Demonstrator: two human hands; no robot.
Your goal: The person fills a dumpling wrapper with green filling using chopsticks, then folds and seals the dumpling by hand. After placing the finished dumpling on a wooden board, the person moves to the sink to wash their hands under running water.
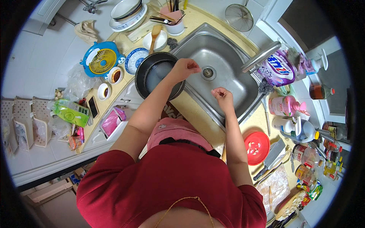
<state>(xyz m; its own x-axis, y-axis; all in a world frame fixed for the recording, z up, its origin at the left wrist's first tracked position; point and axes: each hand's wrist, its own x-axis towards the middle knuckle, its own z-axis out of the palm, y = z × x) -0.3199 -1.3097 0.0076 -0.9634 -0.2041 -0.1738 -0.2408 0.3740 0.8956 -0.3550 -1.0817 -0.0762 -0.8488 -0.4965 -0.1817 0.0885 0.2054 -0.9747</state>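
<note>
My left hand [186, 69] hovers above the right rim of a black wok [141, 85], its fingertips reaching over the sink. The thumb and fingers are drawn together, with nothing visible between them. Cloudy liquid [155, 75] lies in the wok, partly hidden by my forearm. Over the front part of the stainless steel sink [228, 57], my right hand [223, 98] is held with bent fingers pinched together, and no object shows in it. The sink's drain [208, 73] lies between the two hands. A curved metal faucet [261, 57] reaches in from the right.
A wooden spatula [155, 33] leans by a white bowl [162, 40] behind the wok. Right of my forearm are a red basket [263, 142] with pale pieces and a cleaver [275, 154]. Detergent bottles [283, 106] line the right side. Sauce bowls [103, 92] stand at left.
</note>
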